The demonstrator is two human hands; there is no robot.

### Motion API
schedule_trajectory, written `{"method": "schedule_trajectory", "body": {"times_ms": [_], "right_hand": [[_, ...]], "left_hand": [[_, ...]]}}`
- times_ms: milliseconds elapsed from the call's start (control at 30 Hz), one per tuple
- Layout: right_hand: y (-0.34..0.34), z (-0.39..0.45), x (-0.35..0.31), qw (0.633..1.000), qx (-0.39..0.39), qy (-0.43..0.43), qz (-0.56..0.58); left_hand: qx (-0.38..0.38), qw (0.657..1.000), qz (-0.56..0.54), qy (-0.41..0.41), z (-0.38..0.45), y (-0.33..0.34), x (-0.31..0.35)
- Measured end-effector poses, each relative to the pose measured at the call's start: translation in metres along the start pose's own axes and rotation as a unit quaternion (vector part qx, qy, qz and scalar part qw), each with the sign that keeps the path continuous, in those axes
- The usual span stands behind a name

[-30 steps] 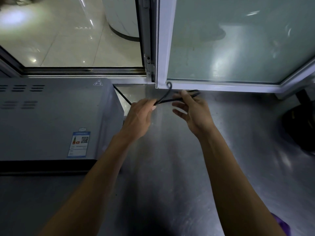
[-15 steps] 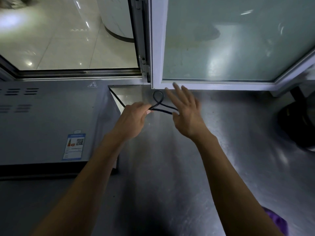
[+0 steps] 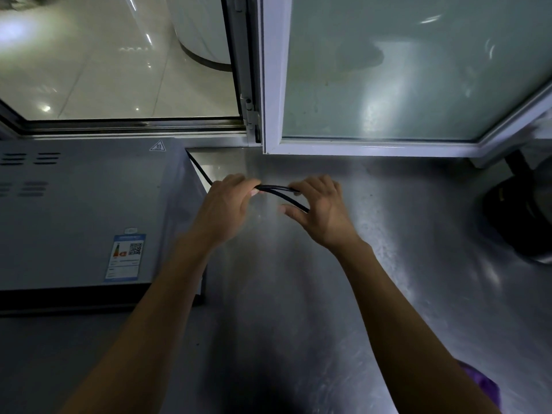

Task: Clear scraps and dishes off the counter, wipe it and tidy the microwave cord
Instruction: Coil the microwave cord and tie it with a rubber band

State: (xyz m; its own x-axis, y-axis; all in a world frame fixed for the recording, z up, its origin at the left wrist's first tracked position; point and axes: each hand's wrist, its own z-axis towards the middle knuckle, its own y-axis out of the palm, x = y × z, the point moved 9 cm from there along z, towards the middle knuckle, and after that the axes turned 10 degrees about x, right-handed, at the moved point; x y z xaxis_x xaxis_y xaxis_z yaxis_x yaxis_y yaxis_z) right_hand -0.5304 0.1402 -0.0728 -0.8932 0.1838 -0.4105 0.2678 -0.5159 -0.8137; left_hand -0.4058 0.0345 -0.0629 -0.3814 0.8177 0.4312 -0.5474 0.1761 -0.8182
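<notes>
The grey microwave [image 3: 83, 216] stands at the left on the steel counter [image 3: 403, 264]. Its black cord [image 3: 279, 191] runs from behind the microwave's right side and spans between my two hands as a doubled strand. My left hand [image 3: 224, 207] grips the cord's left part with curled fingers. My right hand [image 3: 319, 207] holds the right part, fingers curled over the top strand and thumb under the lower one. Both hands hover just above the counter, below the window frame.
A white-framed window [image 3: 273, 85] stands behind the hands, its left pane open onto a tiled floor. A dark round object [image 3: 519, 210] sits at the counter's right edge. A purple cloth [image 3: 484, 386] shows at the lower right.
The loop of cord that stuck up between the hands is gone; the cord now lies folded flat. My right hand went from spread fingers to curling round the strands.
</notes>
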Motion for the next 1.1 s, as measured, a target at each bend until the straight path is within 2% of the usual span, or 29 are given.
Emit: {"method": "schedule_trajectory", "body": {"times_ms": [200, 333, 433, 567, 733, 900, 1100], "right_hand": [[-0.001, -0.009, -0.001, 0.994, -0.017, 0.044, 0.098], [-0.003, -0.005, 0.005, 0.992, 0.010, 0.075, 0.098], [-0.008, 0.004, 0.007, 0.994, 0.017, 0.060, 0.086], [-0.004, 0.006, 0.005, 0.994, -0.033, 0.030, 0.097], [0.009, -0.004, 0.016, 0.981, -0.074, 0.100, 0.148], [0.008, 0.002, 0.014, 0.987, -0.010, 0.123, 0.103], [0.008, 0.014, 0.003, 0.982, 0.056, 0.141, 0.115]], "left_hand": [[0.043, 0.998, -0.031, -0.030, 0.006, -0.008, 0.000], [0.040, 0.996, -0.059, -0.051, 0.005, -0.007, 0.000], [0.064, 0.992, -0.084, -0.070, 0.005, -0.014, -0.004], [0.088, 0.987, -0.098, -0.097, 0.010, -0.020, -0.011], [0.078, 0.984, -0.109, -0.116, 0.011, -0.012, -0.015], [0.084, 0.975, -0.128, -0.160, 0.004, -0.008, -0.022], [0.104, 0.964, -0.144, -0.196, -0.002, -0.004, -0.019]]}}
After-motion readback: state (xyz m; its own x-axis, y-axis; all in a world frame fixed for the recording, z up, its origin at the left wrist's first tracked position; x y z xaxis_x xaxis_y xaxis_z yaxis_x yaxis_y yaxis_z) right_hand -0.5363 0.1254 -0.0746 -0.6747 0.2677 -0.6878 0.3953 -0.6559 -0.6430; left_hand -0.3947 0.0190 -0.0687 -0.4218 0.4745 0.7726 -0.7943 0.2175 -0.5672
